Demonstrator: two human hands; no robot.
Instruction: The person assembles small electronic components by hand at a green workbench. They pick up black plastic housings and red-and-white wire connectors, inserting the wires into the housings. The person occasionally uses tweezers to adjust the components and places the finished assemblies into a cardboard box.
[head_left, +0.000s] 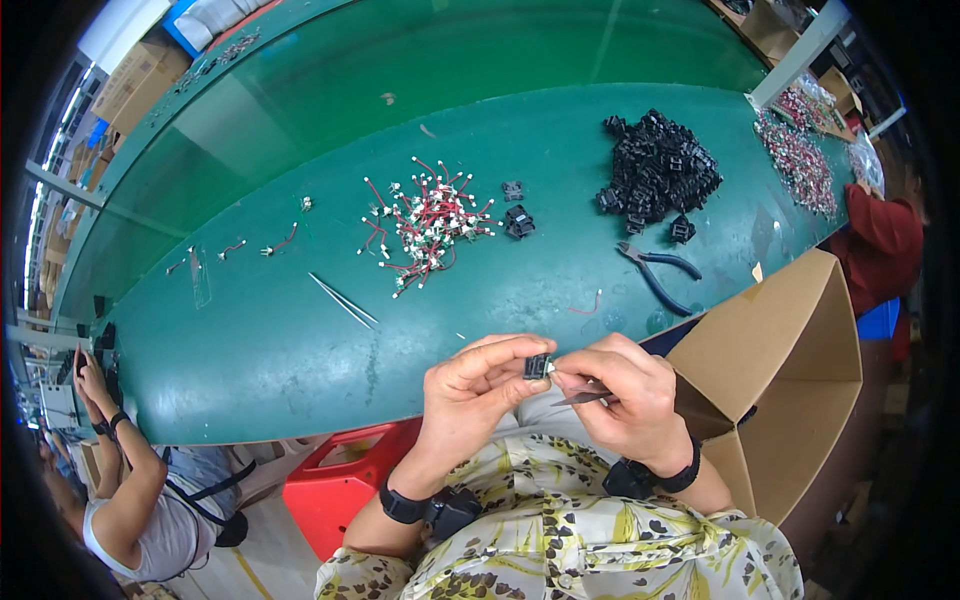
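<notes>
Hands at the near edge of the green table [280, 350]: left hand [470, 385] pinches a small black connector [537, 366]. Right hand [625, 390], touching the connector's other side, grips tweezers [585, 397].

I pinch a small black plastic housing [537, 366] between my left thumb and fingers, just left of my right fingertips.

One pair of pliers [657, 270] lies toward the bench's right edge, beside one open cardboard box [790, 370]. One pair of tweezers [343, 300] lies mid-bench. Two hands, left hand [470, 385] and right hand [625, 385], share one black connector housing [537, 366].
</notes>
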